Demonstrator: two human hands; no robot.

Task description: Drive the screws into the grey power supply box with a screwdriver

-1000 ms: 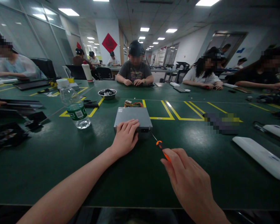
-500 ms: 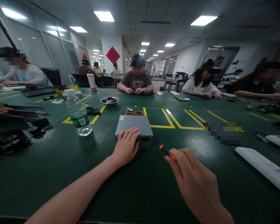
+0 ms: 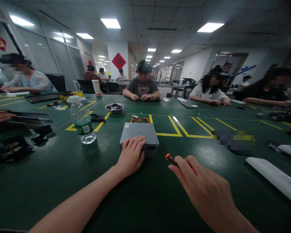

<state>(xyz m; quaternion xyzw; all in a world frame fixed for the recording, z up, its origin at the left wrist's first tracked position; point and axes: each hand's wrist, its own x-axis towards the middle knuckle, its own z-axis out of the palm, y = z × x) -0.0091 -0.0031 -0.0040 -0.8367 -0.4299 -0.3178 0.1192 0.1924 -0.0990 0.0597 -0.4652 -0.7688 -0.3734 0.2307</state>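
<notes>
A grey metal computer power supply lies on the green table in front of me, its power socket facing my side. My left hand grips its front edge, fingers over the top and thumb down the front face. My right hand is closed around the orange-and-black handle of a screwdriver. The thin shaft points left, its tip at the lower right front corner of the power supply. Whether the tip sits in a screw is too small to tell. Coloured wires come out behind the box.
A water bottle stands left of the power supply, with a metal bowl of small parts behind. Dark parts and another person's hand are at far left. A white casing lies right. Several people sit across the table.
My right fingers have shifted along the screwdriver's handle, and the handle appears turned. My left hand stays on the power supply. The whole view has tipped slightly upward.
</notes>
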